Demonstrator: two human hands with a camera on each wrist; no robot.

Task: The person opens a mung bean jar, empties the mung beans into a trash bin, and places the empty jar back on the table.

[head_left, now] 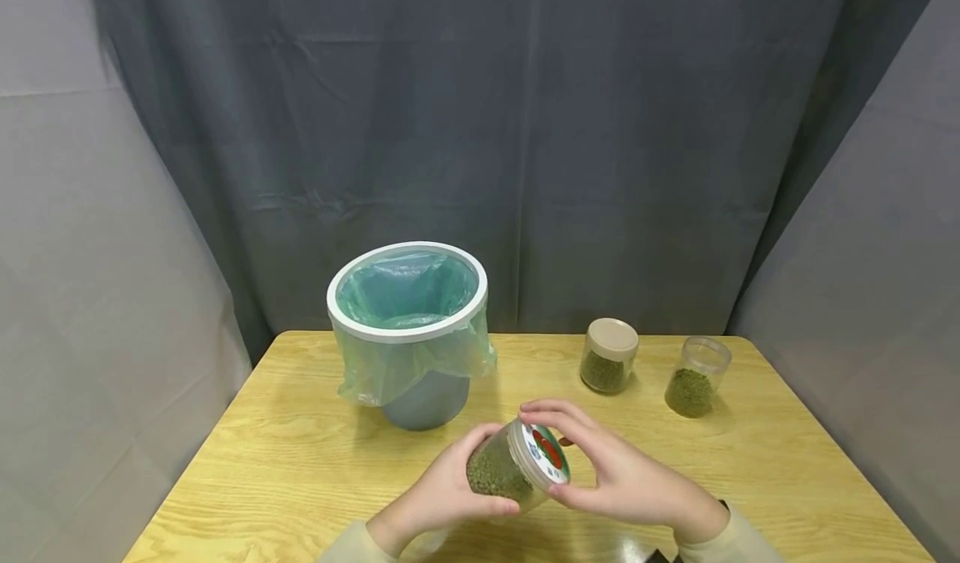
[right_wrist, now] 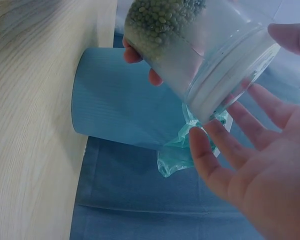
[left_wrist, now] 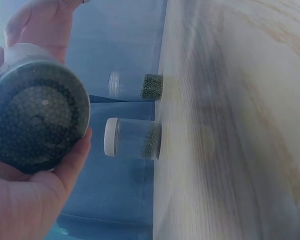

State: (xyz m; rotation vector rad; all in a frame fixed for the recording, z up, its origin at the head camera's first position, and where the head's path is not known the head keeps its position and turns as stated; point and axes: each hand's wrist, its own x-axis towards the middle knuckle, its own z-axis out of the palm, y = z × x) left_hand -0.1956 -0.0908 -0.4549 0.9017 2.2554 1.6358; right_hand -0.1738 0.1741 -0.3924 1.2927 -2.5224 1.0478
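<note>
A clear jar [head_left: 497,468] of green beans is tilted above the near part of the table. My left hand [head_left: 448,486] grips its body, thumb in front. The jar's bottom [left_wrist: 37,117], with beans behind it, faces the left wrist camera. On the upper right end sits a lid [head_left: 546,454] with a red, white and green label. My right hand [head_left: 633,478] holds this lid by its edge, thumb [right_wrist: 290,37] on one side and fingers [right_wrist: 225,142] spread along the other. The right palm stays apart from the lid.
A grey bin [head_left: 427,400] lined with a green bag [head_left: 408,292] stands at the back left. Toward the back right are a beige-lidded jar [head_left: 609,356] and a lidless jar [head_left: 697,378], both partly filled with green contents. A dark curtain [head_left: 525,146] hangs behind the table [head_left: 247,463].
</note>
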